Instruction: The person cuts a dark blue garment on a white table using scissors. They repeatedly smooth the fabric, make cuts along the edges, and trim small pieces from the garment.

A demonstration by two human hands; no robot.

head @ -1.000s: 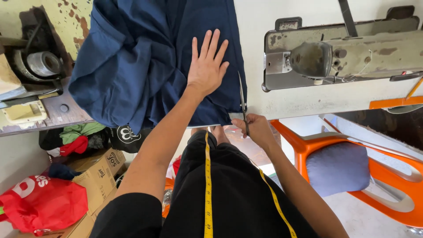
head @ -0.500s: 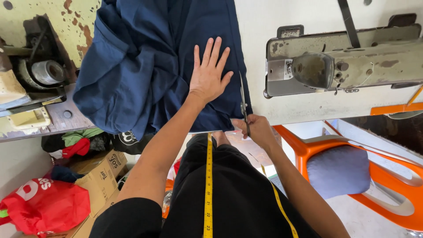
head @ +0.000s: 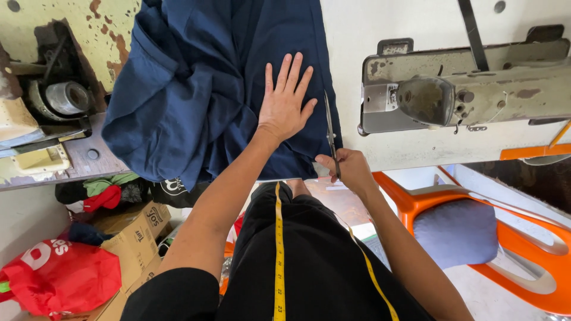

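White worktable, navy cloth under cutting

White tabletop (head: 380, 24) with grey sewing machine (head: 464, 89) at right. Left hand (head: 286, 102) fully open, fingers spread, palm pressed flat on navy blue fabric (head: 202, 89). Right hand (head: 350, 169) closed around handles of scissors (head: 331, 134), blades pointing away along fabric's right edge, just beside left hand. Yellow tape measure (head: 278, 249) draped over black shirt

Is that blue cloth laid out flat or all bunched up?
Partly both: the blue cloth lies flat under the left hand but is bunched in folds further left.
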